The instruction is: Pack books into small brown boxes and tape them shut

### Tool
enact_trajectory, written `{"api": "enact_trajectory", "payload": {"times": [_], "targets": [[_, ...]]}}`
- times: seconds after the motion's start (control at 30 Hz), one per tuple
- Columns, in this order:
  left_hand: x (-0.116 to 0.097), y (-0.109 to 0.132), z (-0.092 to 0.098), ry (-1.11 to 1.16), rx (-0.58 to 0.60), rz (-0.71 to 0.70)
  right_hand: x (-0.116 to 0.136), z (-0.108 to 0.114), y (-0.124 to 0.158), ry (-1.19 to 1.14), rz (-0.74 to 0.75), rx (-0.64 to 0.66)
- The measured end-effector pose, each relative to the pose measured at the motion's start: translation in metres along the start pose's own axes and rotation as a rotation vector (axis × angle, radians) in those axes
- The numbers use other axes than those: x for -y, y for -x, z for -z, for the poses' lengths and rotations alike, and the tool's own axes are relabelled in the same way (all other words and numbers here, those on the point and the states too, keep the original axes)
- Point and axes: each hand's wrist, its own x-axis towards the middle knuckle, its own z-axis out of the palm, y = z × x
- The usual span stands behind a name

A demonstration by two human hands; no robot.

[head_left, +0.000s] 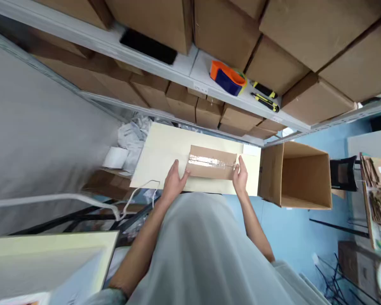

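On cream table (165,148): taped box (212,163) lies near mid-top, shiny clear tape strip along its lid, close in front of me.
L hand (174,182): my fingers curled vs box's left end, gripping it.
R hand (240,176): my fingers clasp box's right end; box held btwn both hands.
Open carton (300,178): just right of table, flaps open.
Shelf (190,70): beyond table; orange tape gun (227,78), yellow-black cutters (266,98) beside it, brown cartons (305,29) stacked behind.

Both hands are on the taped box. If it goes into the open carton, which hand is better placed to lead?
Probably the right hand: it touches the taped box at the end nearest the open carton; the left hand is at the far end.
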Motion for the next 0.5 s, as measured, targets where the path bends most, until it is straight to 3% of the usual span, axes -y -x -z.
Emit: {"api": "enact_trajectory", "payload": {"times": [0.17,0.27,0.37,0.5], "targets": [[-0.015,-0.014,-0.014,-0.034,0.054,-0.027,-0.02,-0.023,0.033,-0.006,-0.191,0.059],[-0.033,-0.022,-0.027,-0.038,0.085,-0.046,-0.023,-0.032,0.025,-0.009,-0.237,0.076],[-0.046,-0.025,-0.04,-0.054,0.034,-0.016,-0.025,-0.038,0.013,-0.002,-0.254,0.084],[-0.05,-0.028,-0.051,-0.079,-0.004,0.093,-0.033,-0.046,0.01,-0.038,-0.325,0.098]]}}
